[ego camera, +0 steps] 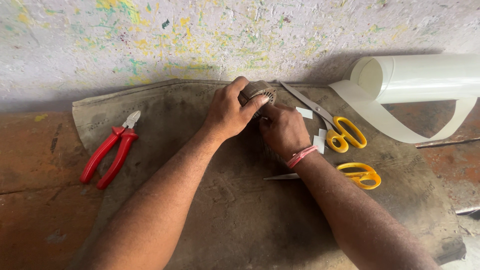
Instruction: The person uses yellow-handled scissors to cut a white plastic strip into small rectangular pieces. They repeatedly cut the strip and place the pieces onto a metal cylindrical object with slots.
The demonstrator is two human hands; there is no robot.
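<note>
Now both hands meet at the far middle of a worn brown-grey mat [240,220] which lies on a rusty reddish work surface [35,165], close to a pale wall speckled with yellow and green paint [150,40]. The left hand [227,112] grasps a small round grey metal part with a ribbed side [257,90] — the fingers go over its top and the thumb presses across its front face. This round part stands at the far edge of the mat, just before the wall, between the two hands. The right hand [284,129] is just beside it, touching the lower right side of the part; its fingers are curled in, but what they pinch there I cannot tell, because the hand hides it. A pink band [301,156] is around the right wrist.

To the left of the hands, well apart, a pair of red-handled cutting pliers [112,150] lies on the edge of the mat with the jaws pointing to the wall. To the right, a pair of yellow-handled scissors [330,122] lies with its blades toward the round part, and several small white cut paper pieces [304,112] are near it. A second pair of yellow-handled scissors [350,175] lies nearer, partly under the right forearm. At the far right a big roll of white sheet material [425,77] rests — one loose strip [380,120] hangs from it in a curve over the mat.
</note>
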